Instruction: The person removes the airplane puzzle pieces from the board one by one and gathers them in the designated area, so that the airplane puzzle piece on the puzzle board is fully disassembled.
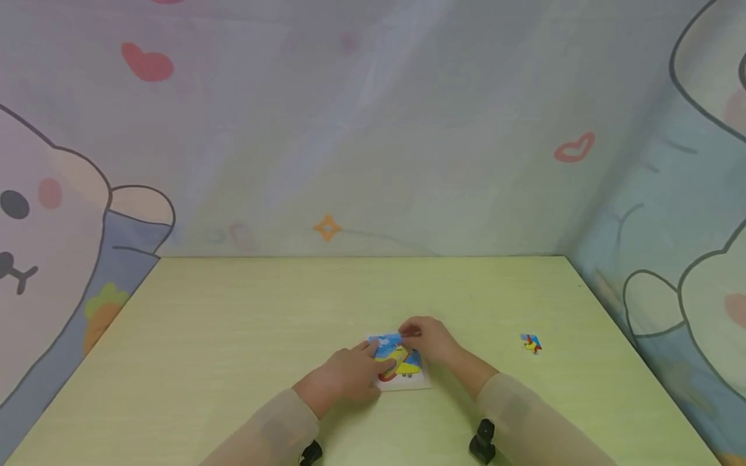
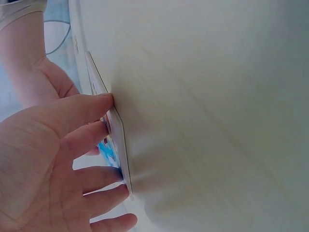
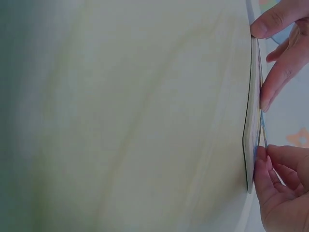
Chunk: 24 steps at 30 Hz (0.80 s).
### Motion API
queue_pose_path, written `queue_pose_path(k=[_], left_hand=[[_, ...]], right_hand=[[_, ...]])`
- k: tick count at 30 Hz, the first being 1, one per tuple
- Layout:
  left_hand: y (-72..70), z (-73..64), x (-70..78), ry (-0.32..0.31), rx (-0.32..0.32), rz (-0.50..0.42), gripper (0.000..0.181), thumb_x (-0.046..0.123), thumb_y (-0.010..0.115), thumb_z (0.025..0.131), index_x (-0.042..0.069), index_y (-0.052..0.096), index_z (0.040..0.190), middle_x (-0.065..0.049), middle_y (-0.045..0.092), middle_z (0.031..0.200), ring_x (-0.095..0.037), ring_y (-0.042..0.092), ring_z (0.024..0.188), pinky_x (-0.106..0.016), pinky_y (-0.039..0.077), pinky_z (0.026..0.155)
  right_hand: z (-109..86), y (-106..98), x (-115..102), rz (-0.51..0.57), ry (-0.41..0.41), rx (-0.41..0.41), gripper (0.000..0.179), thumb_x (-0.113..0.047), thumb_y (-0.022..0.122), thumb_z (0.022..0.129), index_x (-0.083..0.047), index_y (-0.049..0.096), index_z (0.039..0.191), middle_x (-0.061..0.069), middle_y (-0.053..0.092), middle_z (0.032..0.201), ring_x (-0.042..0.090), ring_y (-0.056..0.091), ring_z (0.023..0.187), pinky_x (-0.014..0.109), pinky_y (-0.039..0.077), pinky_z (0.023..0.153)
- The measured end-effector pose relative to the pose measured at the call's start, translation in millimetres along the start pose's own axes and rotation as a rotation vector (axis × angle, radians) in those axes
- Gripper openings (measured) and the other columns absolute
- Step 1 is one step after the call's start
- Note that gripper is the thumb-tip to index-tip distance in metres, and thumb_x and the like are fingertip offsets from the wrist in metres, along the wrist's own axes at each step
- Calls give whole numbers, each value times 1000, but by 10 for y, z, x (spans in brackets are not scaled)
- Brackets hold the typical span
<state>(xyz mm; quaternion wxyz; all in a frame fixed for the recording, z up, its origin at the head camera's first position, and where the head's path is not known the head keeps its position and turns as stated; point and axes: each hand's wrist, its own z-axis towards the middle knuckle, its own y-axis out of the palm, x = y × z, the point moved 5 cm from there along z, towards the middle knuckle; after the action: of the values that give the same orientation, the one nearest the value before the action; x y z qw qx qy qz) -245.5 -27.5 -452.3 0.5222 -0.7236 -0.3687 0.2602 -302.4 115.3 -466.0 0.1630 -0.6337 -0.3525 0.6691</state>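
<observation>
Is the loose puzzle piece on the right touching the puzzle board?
No, the loose piece lies on the tabletop, clearly apart from the board.

Table (image 1: 245, 310) with a pale yellow-green top and faint, wood-like grain; the far edge runs straight from left to right. A thin puzzle board (image 1: 410, 382) lies slightly right of the middle, well apart from the far edge, with a white border along its near side and a picture of a yellow aeroplane on blue. A small jigsaw piece (image 1: 531, 342) in blue, red and yellow lies farther right, well apart from the board.
</observation>
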Motion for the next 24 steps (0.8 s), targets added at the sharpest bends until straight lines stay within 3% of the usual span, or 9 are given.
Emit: queue_pose_path(k=[10,24], left_hand=[[-3,-3,40,-12,0,-34,53,33,58,87,34,45,138,-13,33,147,-28,32,133,-44,45,88],[-5,42,27,-16,-18,-29,53,30,56,88,33,43,140,-12,31,148,-27,29,135,-43,43,92]], right_hand=[[-55,-116,134,129,5,11,18,-6,64,86,0,66,103,5,67,94,21,62,90,35,50,80],[-200,-396,466,175,16,15,21,-12,66,86,1,66,104,8,67,98,22,61,93,33,50,78]])
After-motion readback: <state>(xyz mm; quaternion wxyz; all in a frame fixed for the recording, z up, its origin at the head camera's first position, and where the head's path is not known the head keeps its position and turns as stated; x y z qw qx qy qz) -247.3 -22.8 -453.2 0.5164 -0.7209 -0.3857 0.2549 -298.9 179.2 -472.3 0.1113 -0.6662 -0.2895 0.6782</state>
